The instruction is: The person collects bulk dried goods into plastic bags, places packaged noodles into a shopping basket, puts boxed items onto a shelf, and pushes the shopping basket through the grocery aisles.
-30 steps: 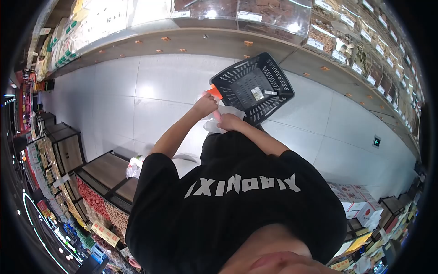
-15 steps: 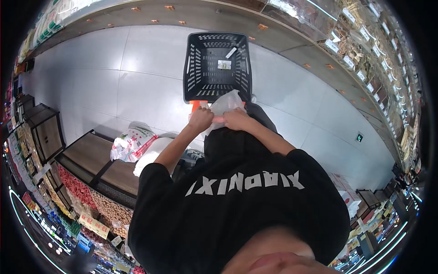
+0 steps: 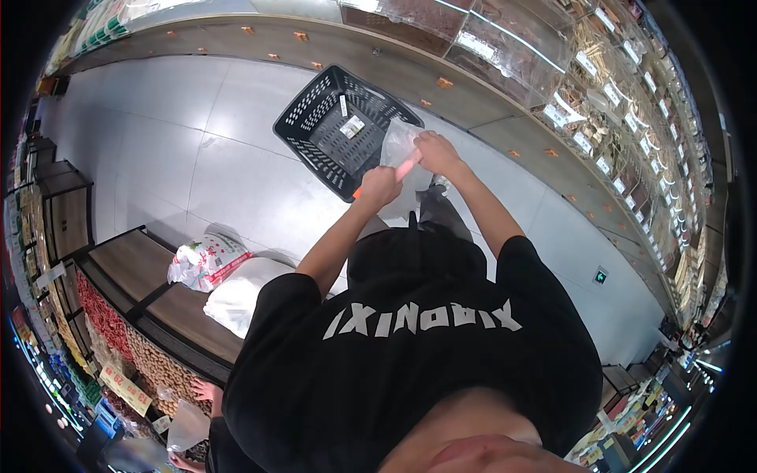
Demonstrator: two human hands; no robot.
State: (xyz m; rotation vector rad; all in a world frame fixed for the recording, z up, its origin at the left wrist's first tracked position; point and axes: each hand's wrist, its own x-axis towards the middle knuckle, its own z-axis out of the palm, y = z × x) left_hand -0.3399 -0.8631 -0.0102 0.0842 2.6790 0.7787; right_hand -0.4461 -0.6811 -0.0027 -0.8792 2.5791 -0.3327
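My left hand [image 3: 380, 187] is closed round the orange-pink handle [image 3: 408, 165] of a black shopping basket [image 3: 339, 146]. On the right, my right hand [image 3: 436, 152] is closed at the other end of that handle. A translucent plastic bag [image 3: 400, 139] hangs about the handle between and below both hands, partly over the basket's near side. Inside the basket lie a small package with a label [image 3: 352, 126] and a thin white strip [image 3: 343, 106].
Clear display bins [image 3: 505, 59] with price tags line the far side. At the left, a red-and-white bag [image 3: 206, 262] and a white sack [image 3: 251, 293] stand by a wooden ledge [image 3: 134, 260]. Another person's hand [image 3: 206, 391] reaches over the bins of nuts [image 3: 162, 359].
The basket has turned and its near side has swung right. Both my hands have moved right, the right one also farther forward. Another person's hands have appeared at the lower left.
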